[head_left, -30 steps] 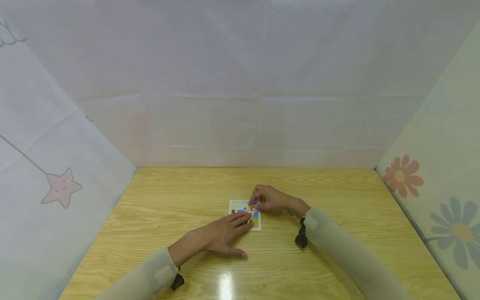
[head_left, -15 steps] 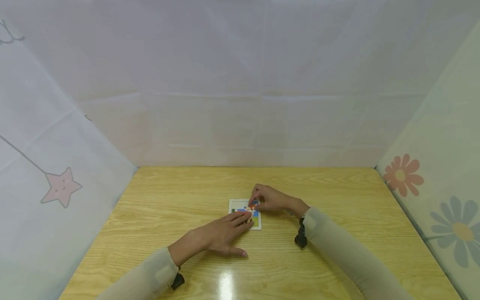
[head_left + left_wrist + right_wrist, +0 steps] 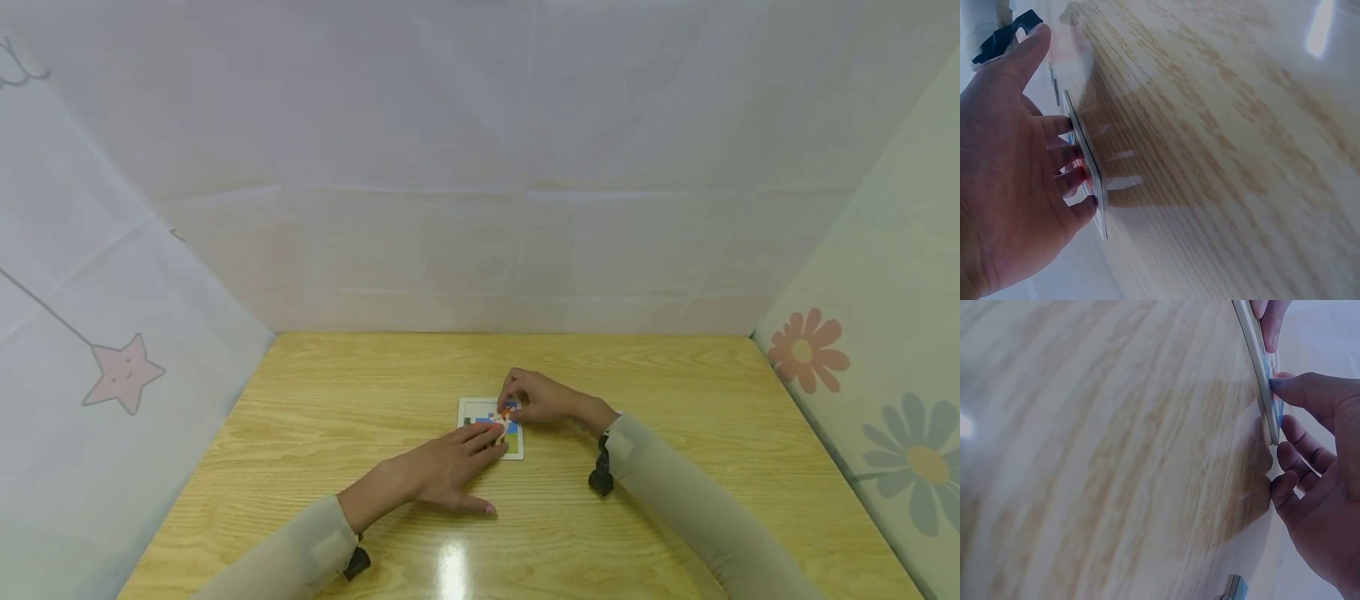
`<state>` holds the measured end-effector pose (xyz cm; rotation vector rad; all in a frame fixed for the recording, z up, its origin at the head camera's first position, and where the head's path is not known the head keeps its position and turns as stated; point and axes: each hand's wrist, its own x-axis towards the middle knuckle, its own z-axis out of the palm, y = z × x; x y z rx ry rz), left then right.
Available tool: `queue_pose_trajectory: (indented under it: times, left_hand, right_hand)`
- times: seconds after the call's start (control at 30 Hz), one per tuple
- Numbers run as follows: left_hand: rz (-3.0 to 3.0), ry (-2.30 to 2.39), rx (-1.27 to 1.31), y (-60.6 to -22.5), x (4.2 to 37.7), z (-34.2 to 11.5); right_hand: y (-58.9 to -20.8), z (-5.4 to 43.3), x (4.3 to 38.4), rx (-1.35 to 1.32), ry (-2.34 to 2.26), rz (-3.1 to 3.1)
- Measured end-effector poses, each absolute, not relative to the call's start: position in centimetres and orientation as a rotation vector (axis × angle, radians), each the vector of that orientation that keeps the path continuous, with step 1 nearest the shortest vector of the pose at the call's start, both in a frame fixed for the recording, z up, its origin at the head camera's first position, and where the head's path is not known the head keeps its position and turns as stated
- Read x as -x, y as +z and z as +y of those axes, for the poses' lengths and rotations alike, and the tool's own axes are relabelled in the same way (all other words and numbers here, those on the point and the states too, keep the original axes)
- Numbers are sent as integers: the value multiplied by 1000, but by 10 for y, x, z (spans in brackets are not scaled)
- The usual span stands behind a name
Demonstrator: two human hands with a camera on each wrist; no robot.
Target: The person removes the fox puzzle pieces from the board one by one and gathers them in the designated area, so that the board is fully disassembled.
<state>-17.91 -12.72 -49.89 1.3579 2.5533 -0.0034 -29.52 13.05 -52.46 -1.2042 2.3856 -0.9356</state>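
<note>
A small square picture puzzle (image 3: 512, 457) with a pale raised rim lies mid-table, its colourful cartoon picture partly covered by both hands. My left hand (image 3: 453, 467) reaches in from the lower left, its straight fingers resting on the picture and its thumb spread out over the wood. In the left wrist view those fingertips press onto the board (image 3: 1099, 181). At the upper right corner my right hand (image 3: 542, 397) pinches a blue-edged puzzle piece (image 3: 1280, 412) between thumb and forefinger, right at the board's surface. Its other fingers curl beside the rim, touching the tabletop.
A small loose block-like piece (image 3: 1235, 587) lies on the wooden table (image 3: 360, 383) near the right wrist. Pale cloth walls stand around the table, printed with a pink star (image 3: 123, 373) on the left and flowers (image 3: 808, 350) on the right.
</note>
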Motion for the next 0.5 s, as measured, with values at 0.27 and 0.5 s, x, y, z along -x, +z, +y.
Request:
queue_pose_trajectory:
  times: [0.27, 0.5]
  left_hand:
    - [2553, -5, -1349, -501, 179, -127]
    - [2549, 8, -1366, -499, 177, -128]
  right_hand:
    - [-525, 130, 295, 1213, -963, 2387]
    - [-523, 131, 294, 1212, -975, 2387]
